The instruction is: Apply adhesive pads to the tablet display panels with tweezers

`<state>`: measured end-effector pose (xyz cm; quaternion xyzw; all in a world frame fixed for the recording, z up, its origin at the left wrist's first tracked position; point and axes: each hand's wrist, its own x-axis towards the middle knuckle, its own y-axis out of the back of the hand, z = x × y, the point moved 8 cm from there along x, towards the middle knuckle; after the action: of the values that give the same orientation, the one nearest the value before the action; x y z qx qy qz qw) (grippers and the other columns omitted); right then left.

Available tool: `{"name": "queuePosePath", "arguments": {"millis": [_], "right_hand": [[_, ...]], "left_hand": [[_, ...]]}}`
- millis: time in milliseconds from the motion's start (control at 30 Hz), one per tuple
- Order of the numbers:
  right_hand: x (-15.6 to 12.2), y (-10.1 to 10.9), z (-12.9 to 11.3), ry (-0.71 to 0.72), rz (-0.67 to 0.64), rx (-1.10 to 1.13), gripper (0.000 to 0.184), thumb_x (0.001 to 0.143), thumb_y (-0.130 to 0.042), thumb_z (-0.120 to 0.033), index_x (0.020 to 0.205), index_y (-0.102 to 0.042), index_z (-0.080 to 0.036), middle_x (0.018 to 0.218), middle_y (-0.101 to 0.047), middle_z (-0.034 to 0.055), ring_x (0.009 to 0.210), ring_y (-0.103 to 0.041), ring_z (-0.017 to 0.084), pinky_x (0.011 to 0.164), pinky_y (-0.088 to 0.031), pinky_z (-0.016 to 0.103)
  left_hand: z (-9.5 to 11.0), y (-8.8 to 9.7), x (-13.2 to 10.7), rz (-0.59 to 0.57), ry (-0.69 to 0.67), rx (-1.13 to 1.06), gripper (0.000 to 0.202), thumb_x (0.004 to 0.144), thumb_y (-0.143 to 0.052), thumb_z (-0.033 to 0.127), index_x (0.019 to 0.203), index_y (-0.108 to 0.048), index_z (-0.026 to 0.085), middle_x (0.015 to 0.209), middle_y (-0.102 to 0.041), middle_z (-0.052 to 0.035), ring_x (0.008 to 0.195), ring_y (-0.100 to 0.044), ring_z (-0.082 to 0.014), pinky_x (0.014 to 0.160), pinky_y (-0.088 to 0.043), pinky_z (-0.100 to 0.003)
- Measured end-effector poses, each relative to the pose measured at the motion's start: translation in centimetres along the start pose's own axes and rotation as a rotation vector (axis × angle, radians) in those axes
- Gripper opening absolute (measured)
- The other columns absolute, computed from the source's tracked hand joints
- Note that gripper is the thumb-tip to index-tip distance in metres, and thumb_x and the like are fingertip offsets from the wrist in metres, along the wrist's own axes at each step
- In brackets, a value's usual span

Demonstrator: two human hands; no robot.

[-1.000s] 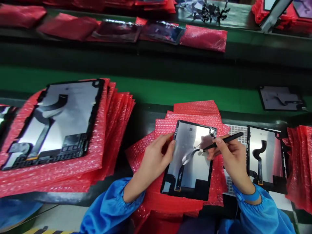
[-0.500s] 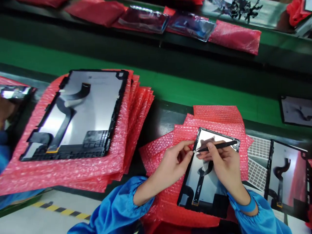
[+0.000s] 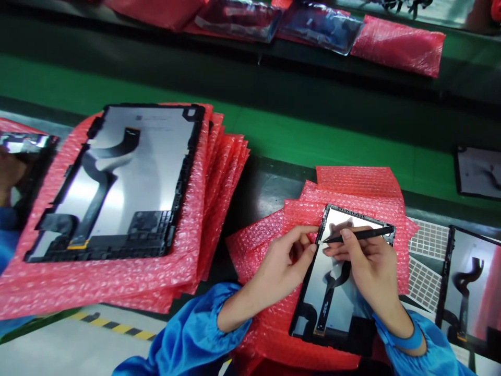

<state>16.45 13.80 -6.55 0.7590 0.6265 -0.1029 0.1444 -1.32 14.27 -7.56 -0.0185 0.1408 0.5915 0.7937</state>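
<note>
On red bubble-wrap pouches (image 3: 270,245) rests a tablet screen assembly (image 3: 340,308), silver back up, with a black frame and a dark flex cable. My right hand (image 3: 371,261) pinches black tweezers (image 3: 362,235) above it. The tips point at the left frame edge, where a tiny white piece (image 3: 321,243) shows. My left hand (image 3: 287,256) is at that same edge, its thumb and forefinger against the frame on either side of the tips and its other fingers curled. Whether the tweezers grip the white piece is too small to tell.
To the left, another screen assembly (image 3: 129,183) tops a tall stack of bubble-wrap pouches (image 3: 219,198). Sheets of grey square stickers (image 3: 425,282) and a further screen assembly (image 3: 465,287) lie at right. Wrapped panels (image 3: 321,23) line the far shelf. Another person's hand (image 3: 10,172) shows at far left.
The view has shifted, so the hands and the near screen appear slightly farther right. Both hands keep nearly the same pose at the frame edge, with the tweezers still held.
</note>
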Motion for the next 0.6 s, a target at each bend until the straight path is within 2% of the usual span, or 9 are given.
{"name": "queuePosePath", "arguments": {"millis": [200, 367, 600], "right_hand": [[0.0, 0.0, 0.3, 0.011, -0.018, 0.017, 0.034, 0.094, -0.078, -0.051, 0.098, -0.073, -0.017, 0.077, -0.082, 0.0068, 0.064, -0.082, 0.022, 0.059, -0.070, 0.028], [0.1, -0.2, 0.8, 0.007, -0.044, 0.047, 0.035, 0.094, -0.077, -0.052, 0.099, -0.074, -0.018, 0.077, -0.082, 0.0059, 0.066, -0.082, 0.021, 0.060, -0.069, 0.029], [0.5, -0.5, 1.3, 0.014, -0.058, 0.075, 0.038, 0.095, -0.075, -0.053, 0.103, -0.073, -0.016, 0.080, -0.082, 0.0066, 0.068, -0.082, 0.021, 0.062, -0.069, 0.029]], "left_hand": [[0.1, -0.1, 0.3, 0.017, -0.010, 0.018, 0.023, 0.099, -0.058, 0.027, 0.117, -0.067, 0.018, 0.077, -0.058, 0.0025, 0.067, -0.056, -0.0127, 0.059, -0.044, -0.025], [-0.3, -0.2, 0.6, 0.089, 0.025, 0.052, 0.022, 0.098, -0.062, 0.035, 0.113, -0.066, 0.018, 0.068, -0.053, 0.0059, 0.059, -0.052, -0.0115, 0.056, -0.040, -0.025], [-0.5, -0.7, 1.3, 0.151, 0.008, 0.114, 0.017, 0.095, -0.062, 0.033, 0.104, -0.062, 0.019, 0.063, -0.047, 0.0082, 0.056, -0.049, -0.0115, 0.054, -0.037, -0.025]]}}
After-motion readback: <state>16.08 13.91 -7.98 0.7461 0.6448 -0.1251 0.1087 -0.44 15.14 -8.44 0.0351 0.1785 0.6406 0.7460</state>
